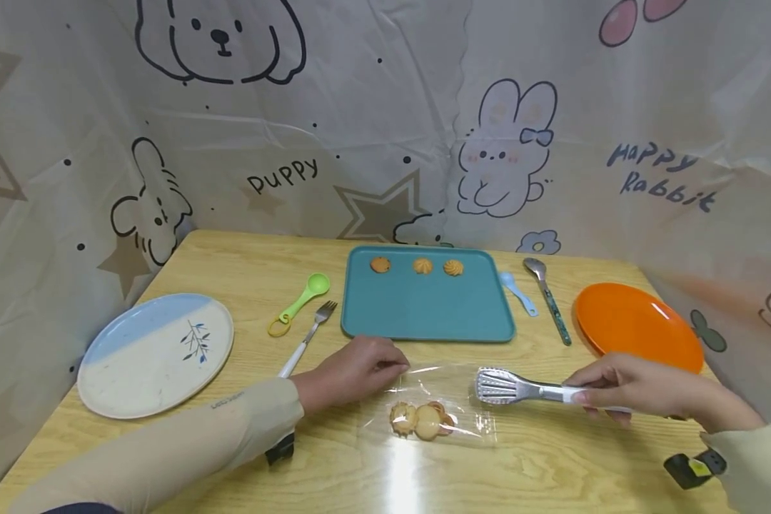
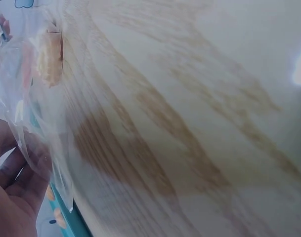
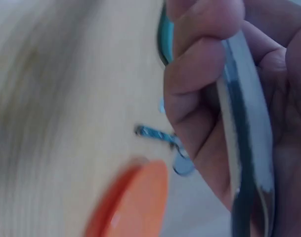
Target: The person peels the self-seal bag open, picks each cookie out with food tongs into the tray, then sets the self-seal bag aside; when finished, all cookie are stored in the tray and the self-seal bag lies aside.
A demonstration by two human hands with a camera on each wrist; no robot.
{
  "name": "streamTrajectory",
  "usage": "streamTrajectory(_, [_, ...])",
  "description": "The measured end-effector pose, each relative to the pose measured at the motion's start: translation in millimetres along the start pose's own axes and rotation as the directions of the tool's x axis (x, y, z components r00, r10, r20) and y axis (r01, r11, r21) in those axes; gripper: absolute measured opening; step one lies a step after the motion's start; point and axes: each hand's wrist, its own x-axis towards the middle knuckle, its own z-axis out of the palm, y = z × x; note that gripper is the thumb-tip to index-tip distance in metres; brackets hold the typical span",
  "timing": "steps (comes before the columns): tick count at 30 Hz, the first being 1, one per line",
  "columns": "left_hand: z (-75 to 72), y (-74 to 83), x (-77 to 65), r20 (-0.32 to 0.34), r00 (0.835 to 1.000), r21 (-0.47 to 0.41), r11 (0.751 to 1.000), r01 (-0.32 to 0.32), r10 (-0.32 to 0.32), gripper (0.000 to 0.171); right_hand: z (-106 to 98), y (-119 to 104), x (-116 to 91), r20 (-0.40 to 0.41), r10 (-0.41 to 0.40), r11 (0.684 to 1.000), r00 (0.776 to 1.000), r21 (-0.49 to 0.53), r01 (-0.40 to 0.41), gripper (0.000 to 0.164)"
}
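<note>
A clear plastic bag [image 1: 417, 385] lies on the table, with several cookies [image 1: 427, 421] grouped in its near part. My left hand [image 1: 360, 368] pinches the bag at its upper left corner; the left wrist view shows the clear film between thumb and fingers. To the right, my right hand [image 1: 630, 385] grips metal tongs [image 1: 527, 390] by the handle. Their slotted head points left, overlapping the bag's right end in the head view. In the right wrist view the fingers curl round the tongs' arms [image 3: 249, 123].
Behind the bag sits a teal tray [image 1: 424, 307] with three cookies along its far side. A green measuring spoon [image 1: 308, 293] and a fork [image 1: 311, 332] lie left of it; a small blue spoon [image 1: 519, 294] and a metal spoon [image 1: 549, 300] right. Plates [image 1: 154, 357] [image 1: 636, 321] flank these.
</note>
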Motion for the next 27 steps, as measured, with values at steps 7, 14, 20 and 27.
streamTrajectory(7, [0.2,1.1,2.2,-0.012,1.0,0.017,1.0,-0.005,0.005,0.019,7.2,0.8,29.0,0.041,-0.022,0.999,0.999,-0.041,0.023,0.023])
streamTrajectory(14, [0.5,2.4,2.7,0.003,1.0,0.012,1.0,0.005,-0.005,0.019,12.6,0.7,49.0,0.122,-0.075,0.997,0.99,-0.005,0.076,0.023])
streamTrajectory(20, [-0.5,2.4,2.0,0.005,1.0,0.019,1.0,0.017,-0.017,0.019,11.6,1.4,54.7,0.167,-0.096,0.995,0.981,0.05,0.089,0.024])
streamTrajectory(27, [-1.0,1.5,0.8,0.001,1.0,0.0,1.0,0.01,-0.01,0.019,9.9,-2.2,59.9,0.13,-0.068,0.997,0.989,0.029,0.065,0.025])
